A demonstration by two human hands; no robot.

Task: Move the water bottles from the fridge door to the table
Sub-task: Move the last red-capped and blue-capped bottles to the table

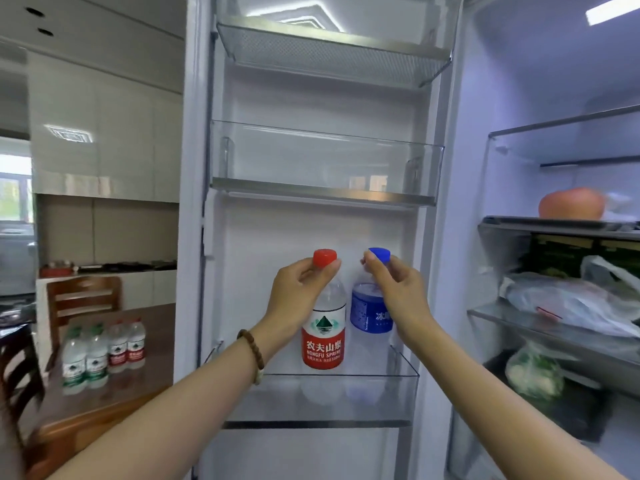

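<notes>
Two water bottles stand side by side in the lowest clear bin [401,386] of the open fridge door. The red-capped bottle [323,337] with a red label is on the left, and my left hand [298,292] pinches its neck just under the cap. The blue-capped bottle [369,313] with a blue label is on the right; my right hand [394,289] pinches it at the cap. Both bottle bases are blurred behind the bin's front wall. Several other bottles [104,355] stand on the wooden table [152,362] at the left.
Two door bins [325,161] above hold nothing. The fridge interior on the right has shelves with an orange fruit [571,204], plastic bags [568,299] and greens [533,372]. Wooden chairs [83,296] stand by the table. Cabinets and a counter lie behind.
</notes>
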